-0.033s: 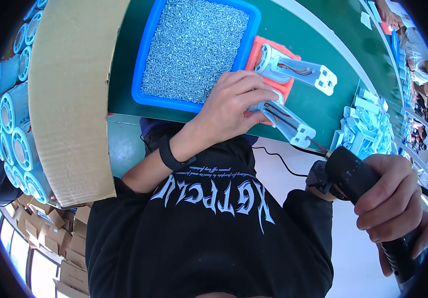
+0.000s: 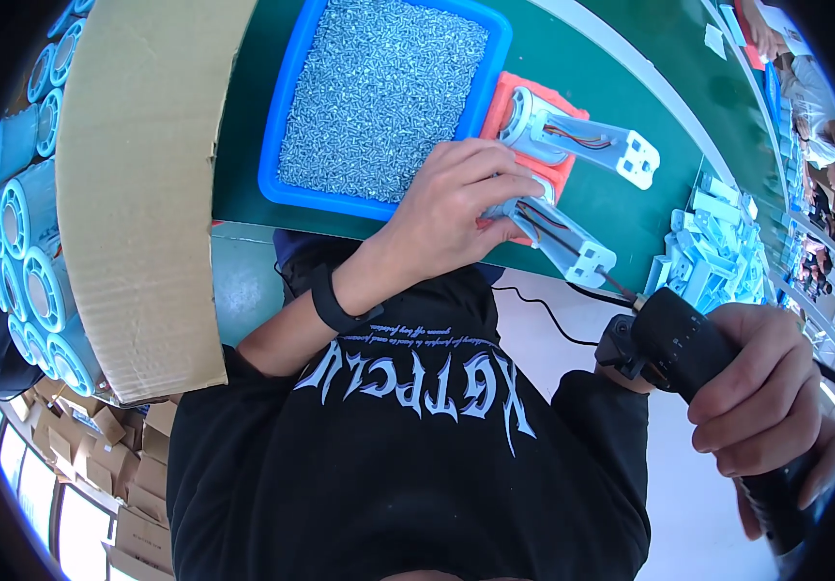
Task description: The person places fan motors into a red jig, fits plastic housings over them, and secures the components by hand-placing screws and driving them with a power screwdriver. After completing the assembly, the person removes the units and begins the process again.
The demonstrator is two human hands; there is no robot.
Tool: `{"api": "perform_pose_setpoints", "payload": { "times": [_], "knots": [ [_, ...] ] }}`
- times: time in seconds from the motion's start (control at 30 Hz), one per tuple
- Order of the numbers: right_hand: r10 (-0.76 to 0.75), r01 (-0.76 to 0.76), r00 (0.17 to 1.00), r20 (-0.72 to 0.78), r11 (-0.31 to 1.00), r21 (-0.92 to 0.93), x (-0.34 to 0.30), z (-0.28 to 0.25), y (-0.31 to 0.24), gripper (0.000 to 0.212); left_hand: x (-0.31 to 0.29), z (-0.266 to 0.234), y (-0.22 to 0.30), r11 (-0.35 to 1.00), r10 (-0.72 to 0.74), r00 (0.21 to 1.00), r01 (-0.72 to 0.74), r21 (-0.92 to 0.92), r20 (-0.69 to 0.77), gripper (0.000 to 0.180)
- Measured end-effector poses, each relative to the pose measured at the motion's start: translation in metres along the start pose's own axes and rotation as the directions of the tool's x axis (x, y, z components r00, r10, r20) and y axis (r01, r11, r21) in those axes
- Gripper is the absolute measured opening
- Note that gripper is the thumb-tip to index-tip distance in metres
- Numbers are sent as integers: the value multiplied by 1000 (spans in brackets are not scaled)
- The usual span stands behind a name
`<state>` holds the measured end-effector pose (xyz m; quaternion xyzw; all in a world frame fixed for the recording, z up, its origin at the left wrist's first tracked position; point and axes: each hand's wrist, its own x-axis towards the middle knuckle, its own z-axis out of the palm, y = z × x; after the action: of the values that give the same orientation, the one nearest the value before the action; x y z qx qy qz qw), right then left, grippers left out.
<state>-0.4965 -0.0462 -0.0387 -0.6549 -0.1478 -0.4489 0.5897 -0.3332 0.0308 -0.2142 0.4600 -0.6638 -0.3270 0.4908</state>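
Note:
My left hand (image 2: 458,198) is closed around the round end of a white plastic housing (image 2: 562,242), which has dark and red wires running in its open channel. A black electric screwdriver (image 2: 683,339) is gripped in my right hand (image 2: 761,392). Its bit points up and left at the square end plate of the housing and appears to touch it. Beside my left hand, a second white housing (image 2: 592,138) with orange wires lies on an orange-red holder (image 2: 562,100). My fingers hide part of that holder and the gripped end of the first housing.
A blue tray (image 2: 269,160) of small silvery screws stands on the green table (image 2: 621,82). White plastic parts (image 2: 717,237) are heaped at the right. A cardboard sheet (image 2: 141,194) fronts stacked round housings (image 2: 45,290) on the left. A black cable (image 2: 553,322) hangs below the table edge.

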Motion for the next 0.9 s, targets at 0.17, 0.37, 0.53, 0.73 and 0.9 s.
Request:
{"api": "perform_pose_setpoints", "payload": {
  "times": [0.17,0.37,0.53,0.73,0.9],
  "knots": [
    [-72,69,997,42,996,55,-2,3,9,34,-2,-1,-1,1000,-5,1000,5,-15,0,47],
    [27,-29,999,-29,998,-64,-12,-4,-6,55,0,-1,1,999,-12,1000,12,38,16,51],
    [-146,130,974,-171,986,-100,-1,-4,-69,51,-1,-1,-1,998,6,1000,-6,58,2,53],
    [-391,295,851,-351,909,-295,-1,-21,-149,58,8,-26,11,989,11,995,-25,143,101,42],
    [-372,275,869,-327,911,-307,27,-12,-96,55,20,-73,12,878,-245,961,166,448,125,31]
  ]
}}
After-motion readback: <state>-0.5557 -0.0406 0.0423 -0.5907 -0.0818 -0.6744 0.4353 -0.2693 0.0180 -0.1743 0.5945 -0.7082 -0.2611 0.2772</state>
